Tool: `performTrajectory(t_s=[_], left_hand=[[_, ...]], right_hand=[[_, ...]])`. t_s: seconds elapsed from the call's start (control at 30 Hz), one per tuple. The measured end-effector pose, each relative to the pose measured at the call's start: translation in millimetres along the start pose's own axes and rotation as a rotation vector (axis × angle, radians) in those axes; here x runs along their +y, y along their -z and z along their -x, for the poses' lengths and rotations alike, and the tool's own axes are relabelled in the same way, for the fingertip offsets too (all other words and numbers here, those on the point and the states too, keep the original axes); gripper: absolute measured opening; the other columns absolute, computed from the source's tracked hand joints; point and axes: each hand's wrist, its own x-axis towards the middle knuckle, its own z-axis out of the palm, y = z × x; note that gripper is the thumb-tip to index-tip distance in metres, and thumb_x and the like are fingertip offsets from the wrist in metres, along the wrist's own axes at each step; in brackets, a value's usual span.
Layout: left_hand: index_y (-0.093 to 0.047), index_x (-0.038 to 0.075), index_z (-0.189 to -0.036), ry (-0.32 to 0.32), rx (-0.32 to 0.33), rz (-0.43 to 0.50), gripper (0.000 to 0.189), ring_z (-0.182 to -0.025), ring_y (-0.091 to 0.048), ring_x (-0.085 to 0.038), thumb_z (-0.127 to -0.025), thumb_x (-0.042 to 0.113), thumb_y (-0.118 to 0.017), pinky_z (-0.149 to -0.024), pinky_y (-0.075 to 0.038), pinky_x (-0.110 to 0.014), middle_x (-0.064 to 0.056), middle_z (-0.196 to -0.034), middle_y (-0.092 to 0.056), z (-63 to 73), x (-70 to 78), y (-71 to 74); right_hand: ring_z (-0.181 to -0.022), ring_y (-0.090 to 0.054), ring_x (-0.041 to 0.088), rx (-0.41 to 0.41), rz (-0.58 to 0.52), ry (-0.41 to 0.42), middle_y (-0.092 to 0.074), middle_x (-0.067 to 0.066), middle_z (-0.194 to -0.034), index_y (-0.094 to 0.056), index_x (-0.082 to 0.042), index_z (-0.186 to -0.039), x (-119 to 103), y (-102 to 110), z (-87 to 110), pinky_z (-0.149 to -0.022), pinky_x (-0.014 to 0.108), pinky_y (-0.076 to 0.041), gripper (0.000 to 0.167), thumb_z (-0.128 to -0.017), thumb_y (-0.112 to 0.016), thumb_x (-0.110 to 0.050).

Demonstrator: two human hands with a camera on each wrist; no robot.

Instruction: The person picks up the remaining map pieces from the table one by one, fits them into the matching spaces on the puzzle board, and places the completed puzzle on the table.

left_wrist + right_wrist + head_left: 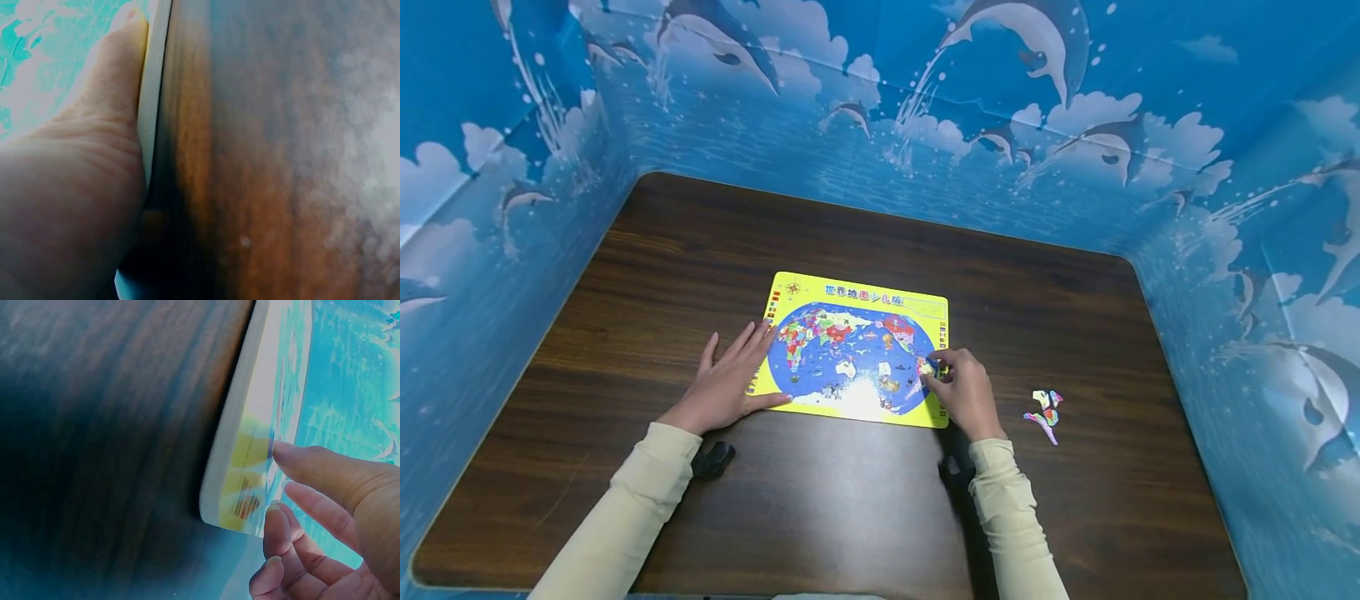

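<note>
A yellow-bordered world map puzzle board point(857, 408) with a blue oval map lies flat on the table. My left hand point(730, 379) rests spread on its left side, the thumb along the near-left edge; the left wrist view shows that thumb point(115, 75) against the board's rim. At the map's right side, my right hand point(966, 392) pinches a small puzzle piece point(927, 367) between thumb and index finger, low over the board. The right wrist view shows the right hand point(331, 531) with its thumb tip at the board's surface; the piece itself is hardly visible there.
Several loose map pieces point(1047, 415) lie in a small cluster on the dark wooden table point(1120, 500), to the right of the right hand. A blue dolphin-print cloth point(880, 125) hangs around the table's back and sides.
</note>
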Motion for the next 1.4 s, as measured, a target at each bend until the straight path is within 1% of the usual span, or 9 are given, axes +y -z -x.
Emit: performTrajectory(t_s=[0.23, 0.5, 0.63, 0.83, 0.93, 1.07, 1.2, 1.27, 1.4], left_hand=[[-0.015, 0.007, -0.166, -0.002, -0.007, 0.006, 0.113, -0.158, -0.005, -0.04, -0.087, 0.061, -0.074, -0.119, 0.01, -0.07, -0.017, -0.173, -0.009, -0.4, 0.3, -0.1], [-0.014, 0.007, -0.166, -0.015, -0.001, 0.014, 0.113, -0.158, -0.004, -0.04, -0.087, 0.062, -0.073, -0.119, 0.011, -0.069, -0.017, -0.173, -0.008, 0.8, 0.3, 1.7], [-0.014, 0.007, -0.166, -0.012, -0.004, 0.024, 0.112, -0.159, -0.003, -0.04, -0.088, 0.062, -0.073, -0.119, 0.012, -0.069, -0.017, -0.173, -0.007, 0.8, 0.3, 2.3], [-0.014, 0.007, -0.166, -0.02, 0.004, 0.038, 0.112, -0.159, -0.002, -0.04, -0.088, 0.062, -0.073, -0.119, 0.013, -0.068, -0.017, -0.173, -0.007, -0.6, -1.1, 1.5], [-0.013, 0.008, -0.166, -0.021, 0.006, 0.032, 0.113, -0.159, -0.002, -0.039, -0.088, 0.062, -0.074, -0.119, 0.013, -0.068, -0.016, -0.173, -0.006, -1.2, -2.6, 1.3], [-0.012, 0.009, -0.167, -0.016, 0.003, 0.026, 0.114, -0.159, -0.001, -0.039, -0.088, 0.063, -0.073, -0.118, 0.014, -0.068, -0.016, -0.173, -0.005, -1.3, -3.5, 1.5], [-0.011, 0.009, -0.167, -0.011, -0.005, 0.028, 0.114, -0.159, 0.0, -0.038, -0.088, 0.065, -0.071, -0.118, 0.015, -0.068, -0.015, -0.173, -0.004, -1.8, -4.6, 1.2], [-0.01, 0.009, -0.167, -0.008, -0.011, 0.027, 0.114, -0.159, 0.001, -0.038, -0.088, 0.066, -0.071, -0.118, 0.016, -0.067, -0.015, -0.173, -0.004, -2.2, -4.8, 0.5], [-0.01, 0.01, -0.167, -0.008, -0.017, 0.028, 0.115, -0.159, 0.0, -0.038, -0.087, 0.065, -0.071, -0.118, 0.015, -0.067, -0.015, -0.173, -0.004, -3.4, -3.9, -1.0]], right_hand=[[-0.086, -0.06, 0.026, 0.013, -0.044, 0.011, -0.064, 0.013, -0.104, -0.074, -0.001, -0.12, 7, 0, 3.5, -0.075, 0.037, -0.057, 0.032, -0.093, -0.08, -0.017], [-0.086, -0.063, 0.028, 0.085, -0.112, 0.001, -0.065, 0.015, -0.106, -0.072, -0.001, -0.122, 34, 11, 14.3, -0.075, 0.04, -0.056, 0.03, -0.096, -0.076, -0.015], [-0.087, -0.065, 0.031, 0.144, -0.089, -0.016, -0.067, 0.017, -0.107, -0.073, -0.001, -0.122, 51, 23, 19.6, -0.076, 0.043, -0.054, 0.029, -0.096, -0.076, -0.014], [-0.091, -0.069, 0.041, 0.213, -0.017, -0.06, -0.068, 0.024, -0.105, -0.074, 0.004, -0.117, 81, 49, 33.5, -0.079, 0.055, -0.056, 0.025, -0.095, -0.075, -0.008], [-0.088, -0.069, 0.04, 0.238, 0.041, -0.1, -0.068, 0.025, -0.1, -0.076, 0.006, -0.109, 96, 63, 41.4, -0.077, 0.054, -0.056, 0.02, -0.094, -0.075, -0.007], [-0.076, -0.06, 0.032, 0.204, 0.098, -0.151, -0.068, 0.02, -0.088, -0.078, 0.006, -0.104, 111, 81, 49.9, -0.067, 0.042, -0.047, 0.018, -0.093, -0.077, -0.009], [-0.075, -0.058, 0.028, 0.125, 0.124, -0.173, -0.072, 0.022, -0.092, -0.078, 0.006, -0.107, 118, 90, 54.8, -0.064, 0.036, -0.043, 0.023, -0.093, -0.078, -0.013], [-0.075, -0.059, 0.027, 0.11, 0.123, -0.186, -0.074, 0.023, -0.096, -0.078, 0.005, -0.108, 119, 92, 55.0, -0.063, 0.034, -0.044, 0.024, -0.092, -0.079, -0.013], [-0.075, -0.056, 0.027, 0.089, 0.108, -0.21, -0.072, 0.02, -0.091, -0.078, 0.005, -0.105, 120, 93, 55.0, -0.061, 0.033, -0.042, 0.023, -0.092, -0.08, -0.014]])
